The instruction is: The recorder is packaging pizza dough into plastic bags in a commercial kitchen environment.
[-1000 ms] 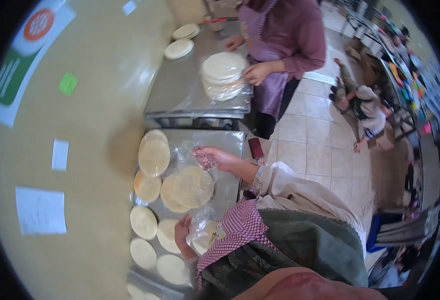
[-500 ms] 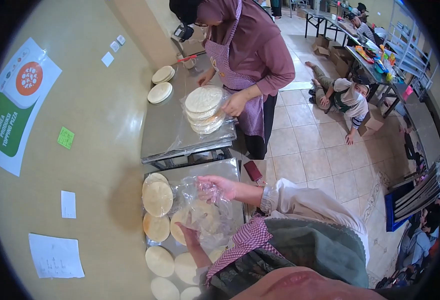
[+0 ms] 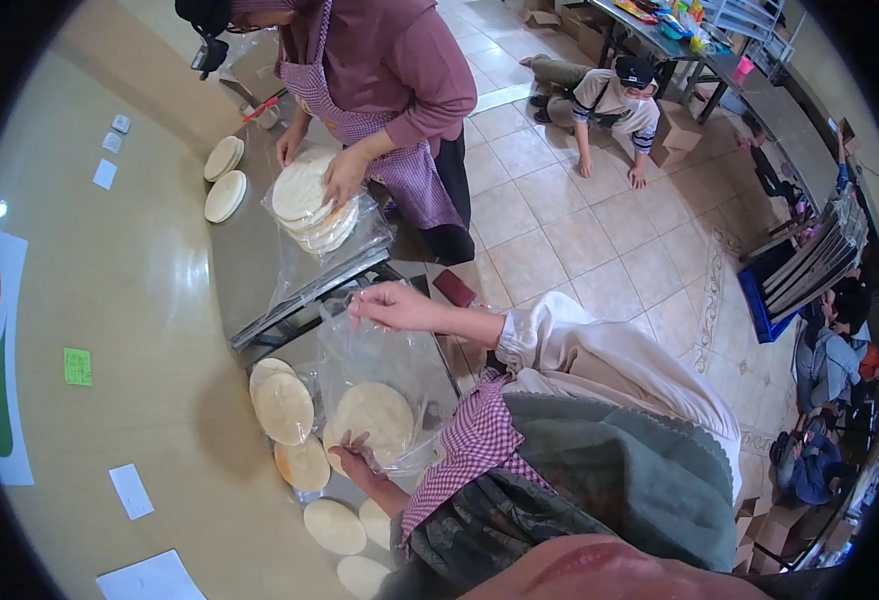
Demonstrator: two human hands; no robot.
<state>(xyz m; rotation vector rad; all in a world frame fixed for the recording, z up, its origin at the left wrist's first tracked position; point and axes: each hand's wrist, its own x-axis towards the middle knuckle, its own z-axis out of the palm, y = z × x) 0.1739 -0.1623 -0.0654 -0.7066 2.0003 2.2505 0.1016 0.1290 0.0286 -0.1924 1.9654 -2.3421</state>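
My right hand (image 3: 392,305) pinches the top edge of a clear plastic bag (image 3: 380,365) and holds it up above the steel table (image 3: 430,350). Inside the bag stands a round pale flatbread (image 3: 375,420). My left hand (image 3: 358,462) is under the bag's lower end, fingers against the flatbread through the plastic. Several more flatbreads (image 3: 285,410) lie flat on the table to the left of the bag.
A person in a purple top and checked apron (image 3: 390,90) presses a bagged stack of flatbreads (image 3: 310,205) on a second steel table (image 3: 250,270). Another person (image 3: 605,95) sits on the tiled floor. A dark red wallet-like item (image 3: 454,288) lies near my right wrist.
The bag has been lifted more upright, my right hand raising its top edge while my left hand stays at its bottom. The view has swung so both tables sit lower.
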